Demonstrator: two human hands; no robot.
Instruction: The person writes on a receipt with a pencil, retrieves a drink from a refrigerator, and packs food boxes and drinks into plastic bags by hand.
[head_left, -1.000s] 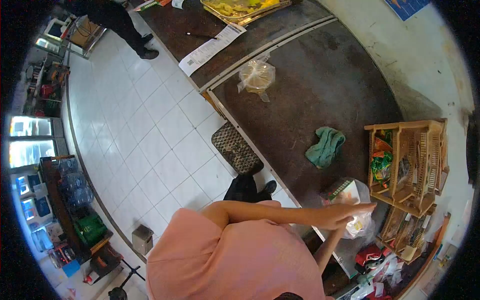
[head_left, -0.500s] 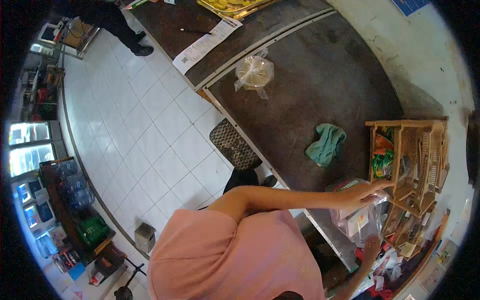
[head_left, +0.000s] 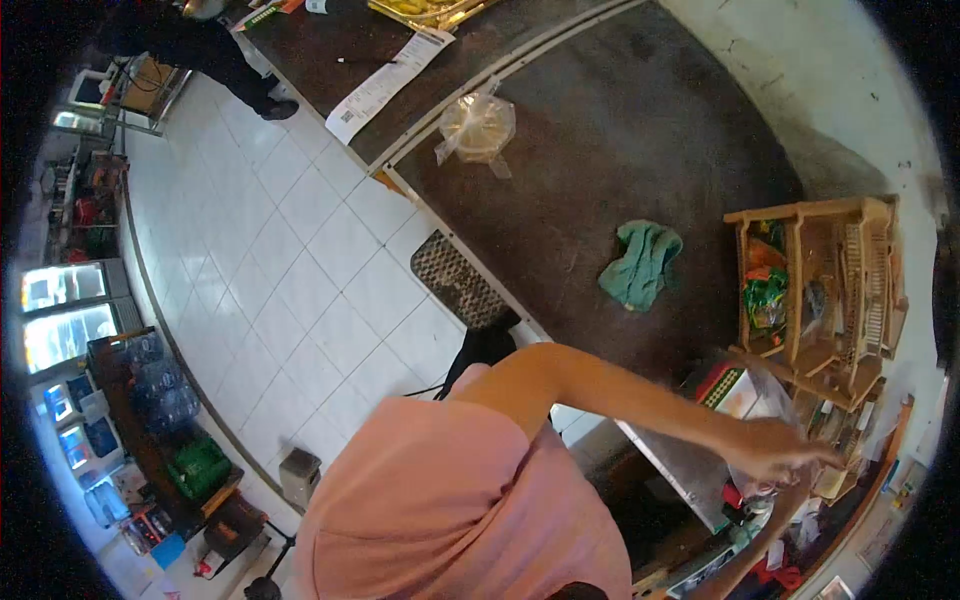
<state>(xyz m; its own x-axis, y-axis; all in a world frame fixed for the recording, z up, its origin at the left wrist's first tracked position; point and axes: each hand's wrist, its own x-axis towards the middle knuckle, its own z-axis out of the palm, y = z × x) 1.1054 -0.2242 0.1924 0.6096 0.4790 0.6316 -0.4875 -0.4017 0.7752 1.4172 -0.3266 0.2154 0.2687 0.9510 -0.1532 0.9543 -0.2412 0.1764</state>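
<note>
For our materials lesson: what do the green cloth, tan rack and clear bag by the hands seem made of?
Green cloth: soft, matte fabric, judging by its crumpled folds. Tan rack: matte, probably wood from its brownish slats, though plastic is possible. Clear bag: likely thin, glossy plastic, being see-through and creased.

Your head camera looks forward and down, close over your pink cloth shirt point(head_left: 450, 500) at six o'clock, flat dark-brown tabletop point(head_left: 620, 130) at one.

clear crinkled plastic bag point(head_left: 774, 392) | pale, red-and-green contents point(head_left: 724, 384) visible | partly hidden | just beside tan slatted rack point(head_left: 796, 285)
</note>
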